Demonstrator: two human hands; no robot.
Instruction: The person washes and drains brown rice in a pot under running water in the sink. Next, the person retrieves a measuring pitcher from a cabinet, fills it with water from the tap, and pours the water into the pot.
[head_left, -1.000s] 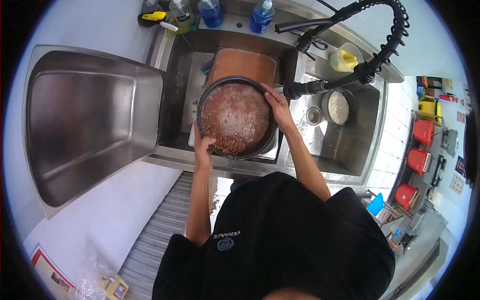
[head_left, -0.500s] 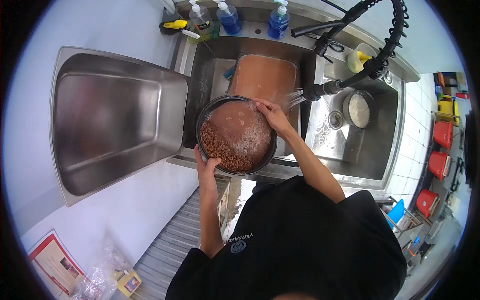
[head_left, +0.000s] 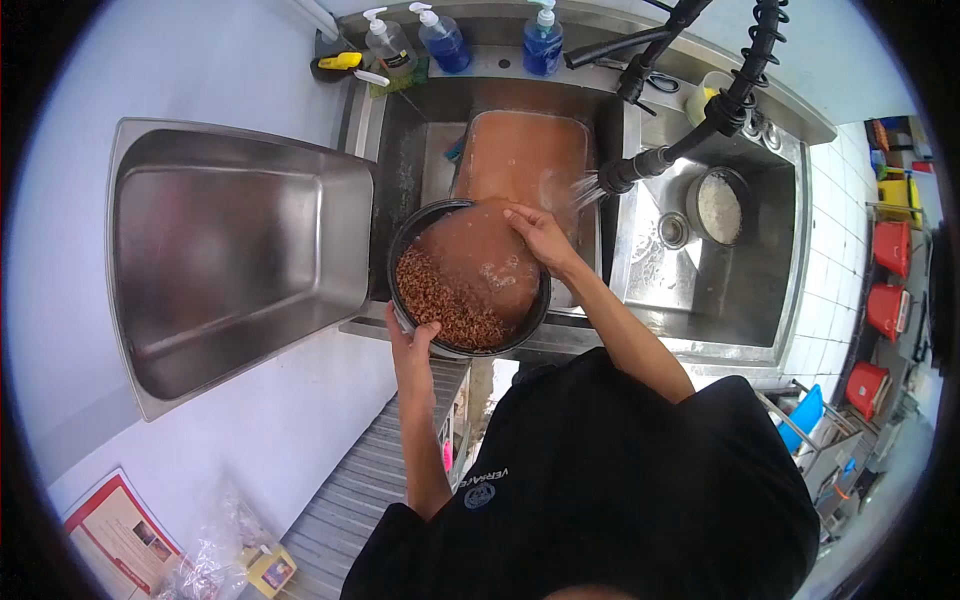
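My left hand grips the near-left rim of a dark round pot, thumb over the edge. My right hand holds its far-right rim. Inside, reddish-brown grains are heaped along the near-left side, and cloudy brown water fills the rest. The pot leans away from me, and the water runs up to and over its far rim. Just beyond is a rectangular tub full of the same brown water. A spray nozzle sends water into that tub, right of the pot.
A deep steel basin stands at left. In the right sink a smaller pot holds white rice. Pump bottles line the back ledge. The black hose arches over the right sink.
The pot tips further away from me, and its water now passes over the far rim. Froth on the water has thinned. Both hands keep their hold.
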